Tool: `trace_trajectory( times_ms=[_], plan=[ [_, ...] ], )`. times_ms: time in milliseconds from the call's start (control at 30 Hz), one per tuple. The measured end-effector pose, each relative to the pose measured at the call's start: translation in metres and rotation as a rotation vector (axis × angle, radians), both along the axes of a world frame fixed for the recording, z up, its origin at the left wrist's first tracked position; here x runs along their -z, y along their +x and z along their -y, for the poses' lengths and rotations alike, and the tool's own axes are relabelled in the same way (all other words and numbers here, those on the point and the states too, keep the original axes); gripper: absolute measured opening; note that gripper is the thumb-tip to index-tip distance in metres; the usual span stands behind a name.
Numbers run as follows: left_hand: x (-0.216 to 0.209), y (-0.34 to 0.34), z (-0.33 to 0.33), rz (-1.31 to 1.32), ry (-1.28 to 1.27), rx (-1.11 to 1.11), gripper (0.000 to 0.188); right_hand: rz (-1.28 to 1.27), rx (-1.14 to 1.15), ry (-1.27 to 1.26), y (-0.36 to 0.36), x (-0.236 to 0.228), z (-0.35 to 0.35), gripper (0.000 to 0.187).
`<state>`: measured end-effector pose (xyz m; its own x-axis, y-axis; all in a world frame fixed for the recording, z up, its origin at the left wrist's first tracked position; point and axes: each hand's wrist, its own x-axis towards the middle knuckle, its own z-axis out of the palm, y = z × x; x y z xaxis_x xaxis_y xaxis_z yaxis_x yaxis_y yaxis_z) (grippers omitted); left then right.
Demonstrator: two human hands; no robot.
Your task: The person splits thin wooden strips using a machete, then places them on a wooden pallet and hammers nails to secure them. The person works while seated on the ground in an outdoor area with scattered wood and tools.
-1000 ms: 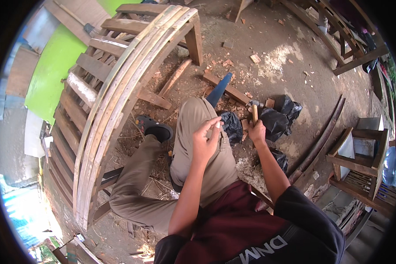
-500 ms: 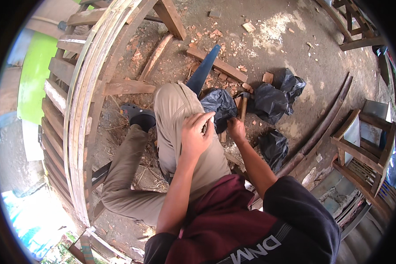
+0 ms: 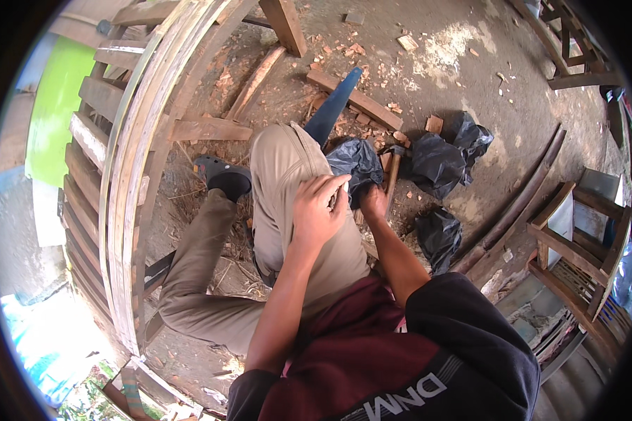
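Note:
My left hand [image 3: 320, 210] is over my bent knee, thumb and forefinger pinched together. A small whitish bit shows at its fingertips, too small to name. Just right of the knee, my right hand [image 3: 373, 203] reaches into the lower edge of a crumpled black plastic bag [image 3: 357, 161]; its fingers are hidden there. A hammer [image 3: 394, 175] with a wooden handle lies on the ground beside that bag, close to the right hand. Beyond the knee a blue saw blade [image 3: 333, 107] points away, its lower end hidden behind my leg.
Two more black bags, one bag [image 3: 437, 165] farther right and another bag [image 3: 439, 238] nearer, lie on the dirt floor. A wooden beam [image 3: 358, 102] lies among wood chips. Slatted wooden furniture [image 3: 130, 175] stands at left, a wooden frame [image 3: 576, 245] at right.
My right hand has shifted left, deeper against the black bag and away from the hammer's handle. The left hand keeps its pinch. The whole view has shifted slightly.

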<state>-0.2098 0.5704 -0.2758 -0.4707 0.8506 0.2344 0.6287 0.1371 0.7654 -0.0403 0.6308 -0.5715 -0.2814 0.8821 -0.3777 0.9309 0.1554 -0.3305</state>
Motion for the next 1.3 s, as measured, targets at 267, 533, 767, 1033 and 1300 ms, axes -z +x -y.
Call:
trace_trajectory(
  times_ms=[267,533,767,1033,1300],
  plan=[
    [-0.003,0.000,0.006,-0.014,0.060,0.024,0.022,0.152,-0.011,-0.047,-0.008,0.014,-0.006,0.039],
    [0.001,-0.005,0.013,0.027,0.090,0.022,0.022,-0.021,0.039,-0.018,-0.003,-0.022,0.001,0.038],
    [0.001,-0.002,0.014,0.048,0.106,0.018,0.020,-0.094,-0.241,0.087,0.019,-0.010,-0.009,0.042],
    [0.004,-0.003,0.011,0.052,0.095,0.030,0.020,0.013,-0.398,-0.008,0.026,-0.003,-0.023,0.043],
    [0.000,-0.002,0.013,0.036,0.072,0.020,0.022,0.116,-0.513,-0.181,0.022,-0.015,-0.033,0.042]
  ],
)
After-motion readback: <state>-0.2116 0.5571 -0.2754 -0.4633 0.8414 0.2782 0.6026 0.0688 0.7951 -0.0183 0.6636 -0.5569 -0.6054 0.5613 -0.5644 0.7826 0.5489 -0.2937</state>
